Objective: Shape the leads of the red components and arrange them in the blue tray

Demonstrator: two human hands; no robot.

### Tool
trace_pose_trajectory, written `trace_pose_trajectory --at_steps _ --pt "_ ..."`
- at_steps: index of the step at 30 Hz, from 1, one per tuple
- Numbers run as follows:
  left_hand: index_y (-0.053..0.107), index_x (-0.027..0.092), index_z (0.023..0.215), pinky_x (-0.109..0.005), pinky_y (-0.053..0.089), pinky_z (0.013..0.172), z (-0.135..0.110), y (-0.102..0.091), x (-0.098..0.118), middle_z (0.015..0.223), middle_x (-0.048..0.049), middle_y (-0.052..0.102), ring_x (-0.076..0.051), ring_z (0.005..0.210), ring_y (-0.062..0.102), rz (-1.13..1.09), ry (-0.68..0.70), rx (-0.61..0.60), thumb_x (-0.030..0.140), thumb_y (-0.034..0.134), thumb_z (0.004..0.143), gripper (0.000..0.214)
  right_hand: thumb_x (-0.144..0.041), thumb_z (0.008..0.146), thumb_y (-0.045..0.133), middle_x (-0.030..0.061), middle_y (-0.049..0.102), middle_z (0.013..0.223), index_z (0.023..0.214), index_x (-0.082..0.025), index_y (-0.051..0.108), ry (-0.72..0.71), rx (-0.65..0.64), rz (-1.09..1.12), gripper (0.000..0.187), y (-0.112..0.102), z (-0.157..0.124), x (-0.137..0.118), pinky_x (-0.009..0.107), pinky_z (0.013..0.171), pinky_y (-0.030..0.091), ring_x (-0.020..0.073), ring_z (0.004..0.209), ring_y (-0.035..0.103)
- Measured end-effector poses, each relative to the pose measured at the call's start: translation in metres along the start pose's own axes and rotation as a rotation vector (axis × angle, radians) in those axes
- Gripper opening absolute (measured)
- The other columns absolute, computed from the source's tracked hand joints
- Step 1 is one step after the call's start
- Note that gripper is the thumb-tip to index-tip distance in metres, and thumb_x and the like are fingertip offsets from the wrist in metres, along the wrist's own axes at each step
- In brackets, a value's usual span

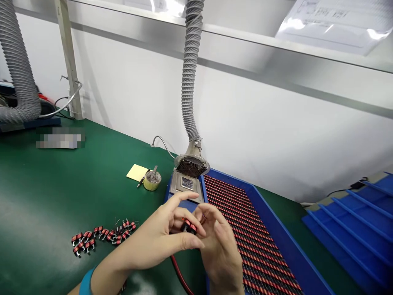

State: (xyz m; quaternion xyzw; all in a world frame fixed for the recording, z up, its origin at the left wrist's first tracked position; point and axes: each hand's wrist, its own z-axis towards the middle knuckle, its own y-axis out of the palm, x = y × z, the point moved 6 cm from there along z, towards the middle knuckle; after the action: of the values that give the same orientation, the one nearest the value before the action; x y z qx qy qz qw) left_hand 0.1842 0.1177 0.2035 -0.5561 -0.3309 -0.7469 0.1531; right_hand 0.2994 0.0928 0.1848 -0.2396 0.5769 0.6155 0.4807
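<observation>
My left hand (159,231) and my right hand (221,256) meet above the front edge of a blue tray, and their fingers pinch a small red-and-black wound component (188,226) with thin leads. A red cable (179,272) runs down below my left hand. To the left, several loose matching components (101,237) lie in a small heap on the green mat (46,213). Rows of similar red components fill the blue tray (256,233) beside my right hand.
Just beyond my hands stands a small metal heating unit (186,183) below a ribbed grey fume hose (190,69). A tape roll holding debris (152,180), a pen (143,179) and a yellow note (137,172) lie behind. Stacked blue trays (346,221) sit at right.
</observation>
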Motion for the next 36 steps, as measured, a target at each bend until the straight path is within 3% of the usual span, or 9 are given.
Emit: trace_pose_trajectory --at_steps 4,8,14,17,21,26,29,36 --pt "0.042 0.028 0.130 -0.028 0.047 0.076 0.002 0.003 -0.005 0.092 0.0011 0.067 -0.014 0.084 0.064 0.019 -0.101 -0.086 0.009 0.073 0.072 0.068 -0.035 0.072 0.077 -0.0010 0.057 0.062 0.074 -0.017 0.074 0.062 -0.073 -0.082 0.019 -0.002 -0.002 0.004 0.023 0.055 0.046 0.0086 0.050 0.046" --pt "0.048 0.026 0.125 -0.027 0.046 0.077 0.003 0.002 -0.005 0.088 0.0019 0.067 -0.015 0.089 0.063 0.066 -0.134 -0.091 0.009 0.072 0.073 0.059 -0.031 0.072 0.078 -0.0037 0.048 0.052 0.057 -0.014 0.067 0.005 -0.039 -0.076 0.025 0.003 -0.001 -0.001 0.019 0.052 0.041 0.0082 0.051 0.044" --pt "0.050 0.023 0.123 -0.032 0.047 0.084 0.000 0.000 -0.003 0.089 -0.0007 0.069 -0.017 0.089 0.065 0.084 -0.130 -0.065 0.012 0.073 0.073 0.055 -0.033 0.079 0.072 -0.0047 0.049 0.055 0.067 -0.018 0.068 -0.013 0.131 0.036 0.019 -0.006 0.000 -0.010 0.018 0.046 0.040 0.0076 0.048 0.045" --pt "0.049 0.024 0.124 -0.033 0.047 0.088 0.001 -0.002 -0.004 0.096 -0.0027 0.069 -0.019 0.094 0.065 0.079 -0.125 -0.055 0.014 0.073 0.076 0.055 -0.042 0.076 0.073 -0.0005 0.056 0.063 0.077 -0.019 0.075 -0.078 0.040 -0.122 0.023 -0.008 -0.001 -0.013 0.021 0.054 0.046 0.0108 0.058 0.053" --pt "0.051 0.026 0.123 -0.027 0.046 0.083 0.002 -0.002 -0.003 0.093 0.0008 0.069 -0.016 0.094 0.064 0.072 -0.115 -0.084 0.012 0.071 0.077 0.052 -0.034 0.078 0.073 -0.0007 0.057 0.071 0.083 -0.024 0.077 -0.068 -0.124 -0.246 0.012 -0.003 -0.004 -0.007 0.021 0.051 0.045 0.0094 0.055 0.054" --pt "0.053 0.025 0.123 -0.027 0.045 0.082 0.002 0.002 -0.002 0.092 0.0005 0.068 -0.015 0.091 0.063 0.085 -0.100 -0.126 0.008 0.067 0.079 0.050 -0.029 0.078 0.074 -0.0035 0.053 0.060 0.072 -0.023 0.075 -0.025 -0.074 -0.192 0.009 -0.003 -0.003 -0.001 0.018 0.048 0.041 0.0067 0.049 0.048" --pt "0.053 0.024 0.122 -0.028 0.046 0.083 0.002 0.003 -0.002 0.089 0.0008 0.066 -0.014 0.088 0.063 0.074 -0.072 -0.115 0.004 0.062 0.080 0.047 -0.029 0.076 0.076 -0.0034 0.053 0.061 0.069 -0.022 0.073 -0.020 -0.042 -0.157 0.010 -0.001 -0.001 0.000 0.020 0.053 0.045 0.0080 0.053 0.052" --pt "0.054 0.018 0.107 -0.021 0.041 0.065 0.004 0.001 0.000 0.073 0.0047 0.056 -0.008 0.065 0.048 0.068 -0.023 -0.015 0.007 0.050 0.082 0.027 -0.028 0.085 0.067 -0.0037 0.054 0.061 0.068 -0.021 0.070 -0.207 0.008 -0.270 0.019 0.001 -0.005 -0.008 0.018 0.056 0.045 0.0087 0.059 0.051"
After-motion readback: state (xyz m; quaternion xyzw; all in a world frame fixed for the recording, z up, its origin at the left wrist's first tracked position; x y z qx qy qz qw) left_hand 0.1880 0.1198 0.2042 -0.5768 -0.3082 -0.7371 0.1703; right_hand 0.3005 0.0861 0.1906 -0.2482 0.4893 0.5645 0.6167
